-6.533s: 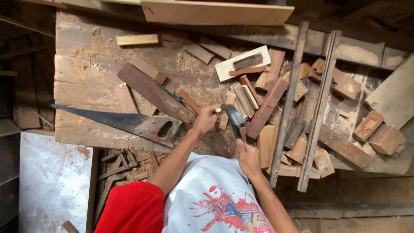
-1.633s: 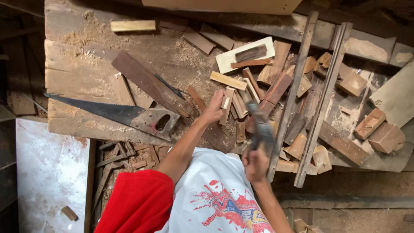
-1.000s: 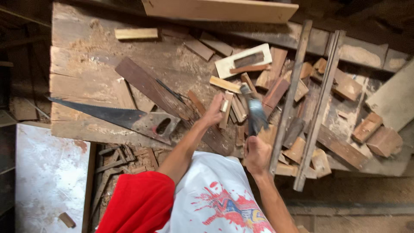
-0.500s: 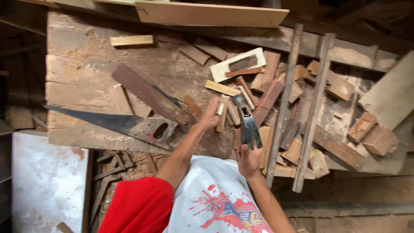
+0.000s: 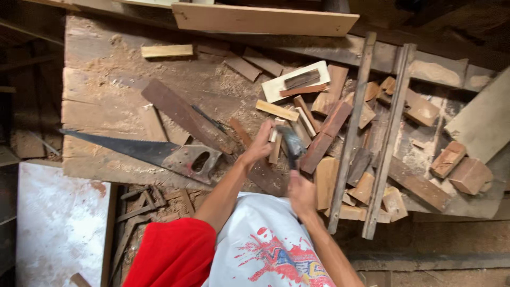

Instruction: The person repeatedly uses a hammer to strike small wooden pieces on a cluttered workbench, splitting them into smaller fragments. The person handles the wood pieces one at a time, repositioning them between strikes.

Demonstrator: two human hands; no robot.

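My left hand (image 5: 259, 148) rests on the workbench (image 5: 106, 69), its fingers pinching a small pale wooden stick (image 5: 274, 150) among loose offcuts. My right hand (image 5: 301, 192) is closed around the handle of a dark-headed hammer (image 5: 290, 143). The hammer head is blurred and sits right beside my left fingers and the stick. A short pale strip (image 5: 277, 110) lies just beyond my left hand.
A hand saw (image 5: 159, 151) lies at the left, next to a long dark board (image 5: 180, 114). Two long slats (image 5: 353, 133) cross the right side among several wood blocks (image 5: 459, 167). A white recessed block (image 5: 295, 82) and a pale plank (image 5: 265, 18) lie further back.
My right hand has swung the hammer from near my body up and over toward the stick under my left fingers. My left hand stays in place.
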